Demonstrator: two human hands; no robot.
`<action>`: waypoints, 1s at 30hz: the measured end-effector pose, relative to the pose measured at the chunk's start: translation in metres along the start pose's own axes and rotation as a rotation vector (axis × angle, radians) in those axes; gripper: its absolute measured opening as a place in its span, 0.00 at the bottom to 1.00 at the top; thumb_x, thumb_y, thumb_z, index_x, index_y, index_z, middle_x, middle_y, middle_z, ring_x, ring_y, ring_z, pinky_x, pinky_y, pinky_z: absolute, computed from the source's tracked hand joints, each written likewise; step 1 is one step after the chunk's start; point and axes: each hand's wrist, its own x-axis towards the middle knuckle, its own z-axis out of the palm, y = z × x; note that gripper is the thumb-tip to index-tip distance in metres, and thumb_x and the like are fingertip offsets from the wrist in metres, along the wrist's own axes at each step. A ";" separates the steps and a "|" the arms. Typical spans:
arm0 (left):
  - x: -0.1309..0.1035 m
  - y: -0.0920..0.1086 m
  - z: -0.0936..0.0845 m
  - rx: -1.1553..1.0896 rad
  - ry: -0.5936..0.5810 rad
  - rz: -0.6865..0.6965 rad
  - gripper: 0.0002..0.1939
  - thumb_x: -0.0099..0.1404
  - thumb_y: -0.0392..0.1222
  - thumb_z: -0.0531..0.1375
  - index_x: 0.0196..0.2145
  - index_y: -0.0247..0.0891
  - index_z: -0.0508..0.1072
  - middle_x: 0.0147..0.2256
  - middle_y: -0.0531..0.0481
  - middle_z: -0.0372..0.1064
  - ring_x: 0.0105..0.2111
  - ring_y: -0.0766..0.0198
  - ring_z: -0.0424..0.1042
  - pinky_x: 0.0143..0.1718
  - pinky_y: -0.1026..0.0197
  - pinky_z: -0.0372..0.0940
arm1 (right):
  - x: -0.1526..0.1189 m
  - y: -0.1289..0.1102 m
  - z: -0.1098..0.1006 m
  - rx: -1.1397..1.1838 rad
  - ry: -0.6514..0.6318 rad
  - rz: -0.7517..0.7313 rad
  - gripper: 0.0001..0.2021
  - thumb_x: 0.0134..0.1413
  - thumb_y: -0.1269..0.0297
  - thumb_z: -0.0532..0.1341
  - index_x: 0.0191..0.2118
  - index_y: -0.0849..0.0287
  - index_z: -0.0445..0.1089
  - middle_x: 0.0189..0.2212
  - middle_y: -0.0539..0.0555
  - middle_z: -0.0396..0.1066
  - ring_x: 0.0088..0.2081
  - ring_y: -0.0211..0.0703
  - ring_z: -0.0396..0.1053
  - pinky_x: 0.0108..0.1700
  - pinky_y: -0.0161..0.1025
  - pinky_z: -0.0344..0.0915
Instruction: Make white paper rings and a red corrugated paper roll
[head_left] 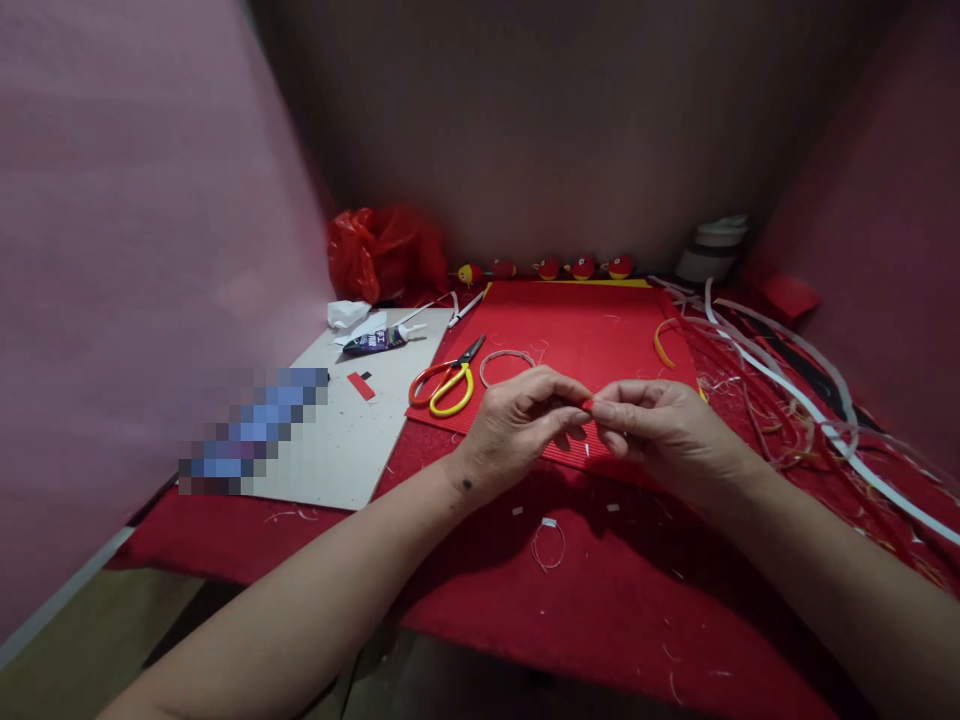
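Note:
My left hand [525, 410] and my right hand [652, 425] meet above a red corrugated sheet [592, 325]. Between their fingertips is a small red piece [588, 405], pinched from both sides; most of it is covered, so its kind cannot be made out. Just left of my left hand lie scissors [450, 385] with one red and one yellow handle, blades closed. A thin pale ring [507, 356] rests on the sheet behind that hand. Nearer the front edge, a fine loop of thread with a white tag [549, 523] lies on the red cloth.
A grey board [330, 460] at left bears a glue tube [375, 341] and a red strip [361, 386]. Behind stand a red plastic bag [382, 250], several small red-and-yellow bird figures [581, 267] and a lidded tub [711, 250]. Tangled strips [817, 415] spread over the right side.

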 end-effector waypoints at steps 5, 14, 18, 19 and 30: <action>0.000 0.000 -0.001 0.016 0.039 0.056 0.03 0.60 0.34 0.57 0.32 0.32 0.68 0.28 0.51 0.64 0.23 0.74 0.66 0.25 0.70 0.65 | 0.002 0.003 -0.003 0.026 -0.042 0.048 0.10 0.43 0.62 0.64 0.19 0.61 0.68 0.14 0.48 0.64 0.16 0.28 0.52 0.20 0.32 0.46; 0.000 -0.010 -0.007 0.496 -0.033 0.271 0.05 0.63 0.31 0.52 0.32 0.33 0.66 0.28 0.50 0.66 0.29 0.70 0.64 0.31 0.67 0.62 | 0.001 0.005 0.001 -0.045 0.029 0.080 0.11 0.43 0.61 0.64 0.20 0.63 0.66 0.13 0.48 0.61 0.15 0.28 0.48 0.19 0.33 0.40; -0.001 -0.013 -0.005 0.588 -0.028 0.309 0.07 0.64 0.33 0.49 0.32 0.33 0.66 0.28 0.50 0.65 0.28 0.70 0.64 0.30 0.68 0.63 | 0.000 0.005 0.005 -0.032 0.048 0.040 0.12 0.41 0.62 0.64 0.18 0.62 0.64 0.13 0.47 0.60 0.16 0.28 0.49 0.19 0.32 0.43; -0.001 -0.013 -0.005 0.600 -0.023 0.314 0.07 0.64 0.33 0.49 0.31 0.33 0.66 0.28 0.50 0.65 0.28 0.70 0.64 0.30 0.67 0.63 | 0.000 0.005 0.005 -0.030 0.057 0.045 0.12 0.41 0.63 0.64 0.18 0.62 0.64 0.12 0.47 0.60 0.16 0.28 0.49 0.19 0.32 0.43; 0.001 -0.001 -0.002 -0.014 0.017 -0.023 0.05 0.61 0.36 0.55 0.31 0.31 0.68 0.25 0.51 0.65 0.23 0.73 0.68 0.25 0.70 0.66 | 0.002 0.004 0.001 0.107 -0.037 0.061 0.10 0.41 0.62 0.65 0.22 0.62 0.68 0.14 0.48 0.64 0.16 0.28 0.54 0.20 0.30 0.47</action>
